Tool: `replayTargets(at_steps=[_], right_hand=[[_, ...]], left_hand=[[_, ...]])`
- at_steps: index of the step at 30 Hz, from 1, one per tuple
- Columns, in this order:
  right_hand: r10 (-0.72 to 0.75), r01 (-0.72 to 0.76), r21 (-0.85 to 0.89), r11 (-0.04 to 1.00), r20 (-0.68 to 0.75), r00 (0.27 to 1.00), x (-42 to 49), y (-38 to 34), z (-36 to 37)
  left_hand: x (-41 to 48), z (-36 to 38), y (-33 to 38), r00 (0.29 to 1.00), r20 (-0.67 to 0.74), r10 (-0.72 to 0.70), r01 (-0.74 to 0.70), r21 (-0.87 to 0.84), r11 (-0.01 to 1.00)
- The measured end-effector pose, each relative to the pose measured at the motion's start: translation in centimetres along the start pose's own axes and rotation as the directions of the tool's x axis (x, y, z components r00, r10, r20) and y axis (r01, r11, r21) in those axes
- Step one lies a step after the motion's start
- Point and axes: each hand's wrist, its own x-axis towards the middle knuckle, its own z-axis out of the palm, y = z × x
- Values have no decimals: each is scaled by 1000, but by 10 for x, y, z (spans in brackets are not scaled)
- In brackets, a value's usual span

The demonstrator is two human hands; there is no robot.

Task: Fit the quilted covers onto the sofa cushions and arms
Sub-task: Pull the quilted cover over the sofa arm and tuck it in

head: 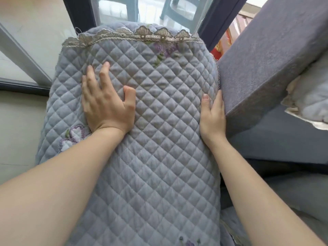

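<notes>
Two bare hands on one cover, head view only.

The blue-grey diamond-quilted cover [150, 139] fills the middle of the frame, draped over a long rounded form and hanging down both sides (what it covers is hidden). Its far end carries a beige lace trim with shell-shaped scallops [142, 35]. Purple embroidered flowers [74, 137] sit on its left slope, with more stitching near the trim and at the near edge.

The left hand [106, 103] lies palm down on top of the cover, left of centre. Its fingers [92, 75] are straight and spread, thumb out to the side, pressing flat on the quilting and holding nothing.

The right hand [212, 118] stands edge-on along the cover's right side. Its fingers [219, 102] are straight and together, touching both the cover and the grey upholstered block cushion [266, 59], which is tilted up just beside it. Nothing is pinched or gripped that I can see.

At the far right a second pale quilted cover with cream lace edging [308, 103] lies bunched against the cushion. The dark grey sofa seat base [284, 142] shows below the cushion.

Behind the cover: a dark-framed glass door [79, 13], with a grey plastic chair [177, 8] beyond the glass. Pale floor tile [17, 130] at left.
</notes>
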Motion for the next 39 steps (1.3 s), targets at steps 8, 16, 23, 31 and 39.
replayTargets(at_steps=[8,16,23,31,39], right_hand=[[-19,8,170,985,62,998,-66,49,-8],[345,-428,353,832,276,897,-89,105,-5],[445,-597,502,625,399,802,-214,160,5],[334,-457,557,693,313,889,-329,190,-11],[244,-315,98,944,437,866,-312,189,-50]], left_hand=[[3,-4,-5,997,66,32,-28,-62,998],[-14,-10,-7,952,235,199,-228,104,968],[-130,-30,-4,848,397,353,-433,133,891],[-329,-25,5,617,546,567,-723,110,682],[-323,-16,3,610,587,532,-744,194,639]])
